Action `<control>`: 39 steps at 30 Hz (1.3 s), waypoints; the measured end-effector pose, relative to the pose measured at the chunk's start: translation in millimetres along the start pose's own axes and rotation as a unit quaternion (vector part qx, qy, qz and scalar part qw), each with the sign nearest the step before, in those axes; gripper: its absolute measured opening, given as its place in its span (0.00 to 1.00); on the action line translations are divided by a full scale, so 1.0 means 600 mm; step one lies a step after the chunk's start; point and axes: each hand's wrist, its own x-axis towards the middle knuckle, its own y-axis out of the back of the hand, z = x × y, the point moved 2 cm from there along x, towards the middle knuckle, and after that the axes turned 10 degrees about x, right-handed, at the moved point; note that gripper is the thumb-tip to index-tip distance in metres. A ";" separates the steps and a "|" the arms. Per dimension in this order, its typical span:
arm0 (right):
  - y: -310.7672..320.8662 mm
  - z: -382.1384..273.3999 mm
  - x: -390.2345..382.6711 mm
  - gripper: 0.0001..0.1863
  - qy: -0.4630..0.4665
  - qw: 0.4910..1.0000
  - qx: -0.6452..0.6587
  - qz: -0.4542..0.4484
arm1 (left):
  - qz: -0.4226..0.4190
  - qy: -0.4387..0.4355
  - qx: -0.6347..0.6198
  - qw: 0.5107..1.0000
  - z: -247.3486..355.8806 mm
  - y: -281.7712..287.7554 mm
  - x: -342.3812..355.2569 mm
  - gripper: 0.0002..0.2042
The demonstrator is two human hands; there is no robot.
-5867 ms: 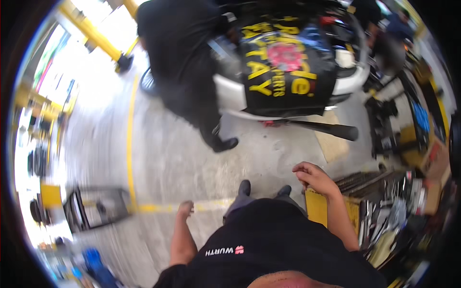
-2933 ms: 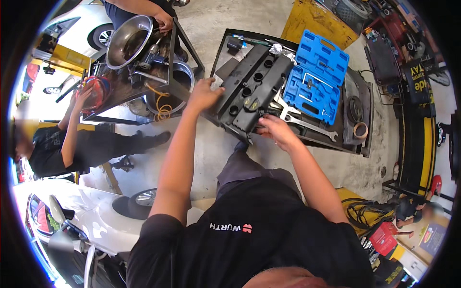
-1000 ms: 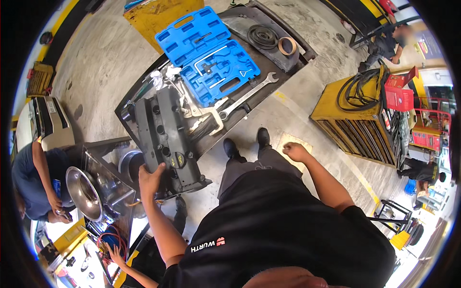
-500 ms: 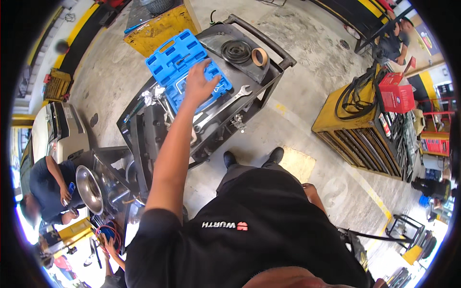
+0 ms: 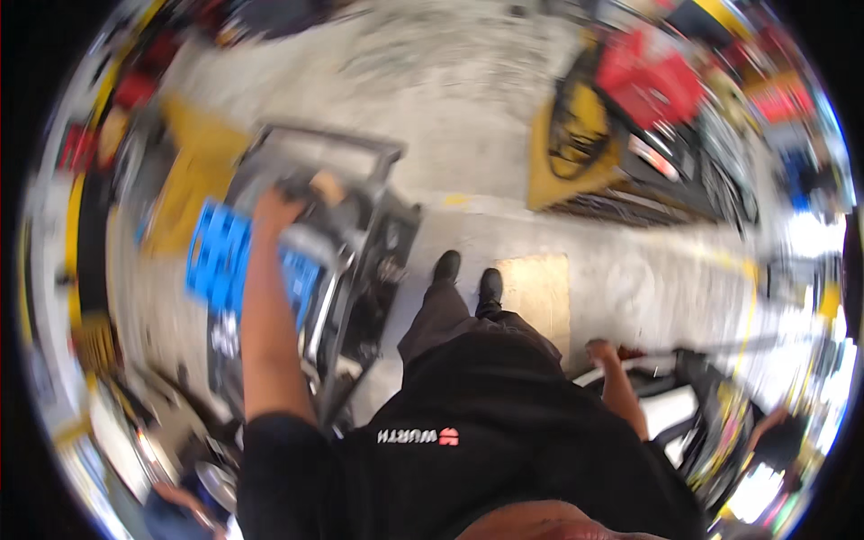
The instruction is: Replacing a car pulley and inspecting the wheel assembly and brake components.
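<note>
The person's left hand (image 5: 281, 209) reaches over the worktop (image 5: 353, 272) of a dark metal cart, at a black coil (image 5: 299, 191) that lies next to a tan ring (image 5: 328, 188). Motion blur covers this place, so I cannot tell if its fingers are spread or pinch the coil. Under the left forearm is the blue tool case (image 5: 214, 255) – unfolded, on the same worktop, with its middle hidden by the arm. The right hand (image 5: 601, 350) hangs low beside the body, well apart from the cart; its fingers seem loosely bent – whether they hold anything, I cannot tell.
</note>
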 end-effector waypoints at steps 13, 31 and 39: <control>0.350 -0.338 -0.068 0.22 -0.108 0.847 0.453 0.256 | -0.036 0.084 0.017 0.996 -0.058 0.060 0.013 0.39; 0.520 -0.231 -0.240 0.21 0.052 0.647 0.674 0.352 | -0.327 -0.144 -0.900 0.252 0.673 0.132 -0.047 0.31; 0.536 -0.042 -0.530 0.18 0.129 0.493 0.690 0.514 | -0.663 -0.050 -0.739 0.109 1.186 0.030 -0.175 0.26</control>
